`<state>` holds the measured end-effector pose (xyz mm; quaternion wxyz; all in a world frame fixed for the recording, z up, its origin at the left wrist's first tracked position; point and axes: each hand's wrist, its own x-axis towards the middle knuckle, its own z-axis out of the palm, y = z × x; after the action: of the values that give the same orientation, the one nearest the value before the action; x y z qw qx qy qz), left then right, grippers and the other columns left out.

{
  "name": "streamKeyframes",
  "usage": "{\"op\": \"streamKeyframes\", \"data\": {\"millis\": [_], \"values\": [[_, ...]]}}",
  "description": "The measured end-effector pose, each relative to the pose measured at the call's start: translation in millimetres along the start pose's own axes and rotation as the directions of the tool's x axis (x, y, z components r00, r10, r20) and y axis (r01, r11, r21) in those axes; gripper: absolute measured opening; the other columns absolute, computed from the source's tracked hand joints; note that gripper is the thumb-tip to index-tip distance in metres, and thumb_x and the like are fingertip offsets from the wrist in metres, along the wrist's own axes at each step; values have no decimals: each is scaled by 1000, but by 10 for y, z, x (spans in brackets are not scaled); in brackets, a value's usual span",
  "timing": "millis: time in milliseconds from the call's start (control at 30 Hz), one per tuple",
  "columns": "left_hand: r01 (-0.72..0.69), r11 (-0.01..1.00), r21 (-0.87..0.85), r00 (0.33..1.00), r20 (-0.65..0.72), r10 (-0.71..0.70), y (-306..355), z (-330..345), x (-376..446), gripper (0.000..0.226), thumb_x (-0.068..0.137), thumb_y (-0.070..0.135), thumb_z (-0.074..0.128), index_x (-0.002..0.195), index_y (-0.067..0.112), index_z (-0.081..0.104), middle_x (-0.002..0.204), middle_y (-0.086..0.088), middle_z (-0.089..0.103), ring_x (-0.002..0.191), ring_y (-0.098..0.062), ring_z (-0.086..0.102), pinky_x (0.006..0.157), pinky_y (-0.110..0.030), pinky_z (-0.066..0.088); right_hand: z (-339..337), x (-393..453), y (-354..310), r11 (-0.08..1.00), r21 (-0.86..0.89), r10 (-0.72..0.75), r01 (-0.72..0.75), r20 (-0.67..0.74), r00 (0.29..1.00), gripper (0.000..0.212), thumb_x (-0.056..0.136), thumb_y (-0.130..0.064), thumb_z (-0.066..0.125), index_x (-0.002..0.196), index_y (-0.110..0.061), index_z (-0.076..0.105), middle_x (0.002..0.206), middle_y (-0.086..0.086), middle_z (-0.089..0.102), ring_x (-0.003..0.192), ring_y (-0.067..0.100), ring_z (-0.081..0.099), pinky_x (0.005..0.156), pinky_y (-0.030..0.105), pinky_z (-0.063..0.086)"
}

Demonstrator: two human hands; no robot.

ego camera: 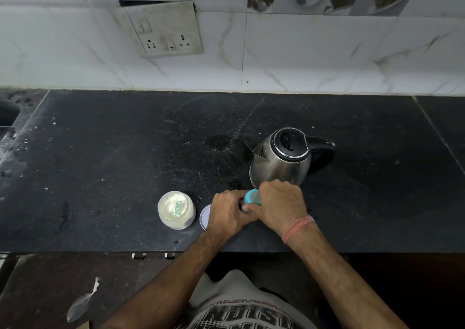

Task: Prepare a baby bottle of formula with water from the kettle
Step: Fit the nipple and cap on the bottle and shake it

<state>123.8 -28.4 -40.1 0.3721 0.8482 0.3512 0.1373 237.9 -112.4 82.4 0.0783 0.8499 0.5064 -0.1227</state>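
- A baby bottle (252, 197), topped by a teal collar and a clear cap, is being held upright on the black stone tabletop (125, 152), just in front of a steel kettle (281, 160).
- The bottle's body is being gripped by the left hand (227, 212), its fingers curled round it from the left side; most of the bottle is being hidden by both hands.
- The teal top is being gripped by the right hand (280, 204), whose fingers are closed over it, with a pink thread band (298, 228) being worn at the wrist.
- The step in hand is judged to be the turning of the collar; whether it is being unscrewed or tightened cannot be told, nor whether water or powder is already inside.
- If the bottle is being opened, a lift of the top and a pour from the kettle are being called for next, its spout being turned leftward and its lid being kept shut.
- An open tub of formula powder (176, 212), a pale scoop lying in it, is being kept to the left of the hands, and its round lid (205, 216) is being left flat between tub and left hand.
- No brand is being shown on kettle, tub or bottle; the large print on the person's shirt (241, 311) is being cut off by the frame and cannot be read.
- A switch and socket plate (166, 30), unmarked, is being seen on the tiled wall.
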Motion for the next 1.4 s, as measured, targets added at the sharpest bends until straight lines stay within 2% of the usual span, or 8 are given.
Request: {"op": "streamKeyframes", "data": {"millis": [167,267,400,533,800,933,1233,1400], "values": [[33,999,11,999,-11,-33,-25,28,4,39,75,62,64,94,32,79,84,10,80,76,-13,66,81,-40,53,178,-42,14,977,157,-134,141,-54,989,48,104,-36,68,149,-29,55,134,1,61,126,24,63,99,41,55],[56,997,52,998,-44,-53,19,36,-8,20,80,42,63,89,30,78,76,5,75,69,-13,49,70,-36,46,373,-67,-77,989,134,-42,63,-158,987,44,106,-47,63,137,-16,60,128,6,61,117,24,66,90,38,60],[56,997,50,996,-66,-53,-13,75,-28,40,80,51,53,103,35,83,84,7,79,77,-15,66,71,-32,50,484,-51,-18,979,204,30,26,-268,963,50,100,-66,60,112,-17,60,107,2,70,94,22,72,74,39,59],[26,998,58,999,-38,-24,-36,50,-13,29,85,43,74,111,36,83,91,9,83,85,-14,73,77,-27,48,561,-38,40,984,167,-9,70,-343,939,50,98,-71,56,111,-22,52,91,-4,74,78,20,75,63,37,56],[50,999,14,999,5,-50,-16,15,-29,30,83,48,78,112,38,81,85,13,80,75,-6,68,72,-23,46,646,17,192,986,109,-85,124,-311,946,54,94,-75,43,111,-27,60,91,-3,75,76,23,74,66,37,57],[61,998,11,998,-17,-61,19,-12,-46,28,82,58,73,97,35,79,62,23,55,61,0,52,62,-15,33,638,99,125,990,134,-9,48,-281,960,53,93,-78,43,98,-27,56,82,-1,74,78,26,74,69,37,54],[171,984,44,984,-49,-169,13,92,-60,52,76,70,59,90,22,75,76,1,61,73,-23,59,69,-37,48,632,70,-100,968,166,231,-187,-306,924,67,98,-82,47,80,-22,71,71,4,74,71,30,75,62,34,36],[97,994,57,995,-10,-97,-26,58,-48,28,81,61,62,92,38,72,78,12,70,76,-15,63,73,-38,57,670,40,32,995,90,78,-50,-343,936,70,97,-88,39,95,-24,68,82,0,76,77,26,76,63,34,39]]}}
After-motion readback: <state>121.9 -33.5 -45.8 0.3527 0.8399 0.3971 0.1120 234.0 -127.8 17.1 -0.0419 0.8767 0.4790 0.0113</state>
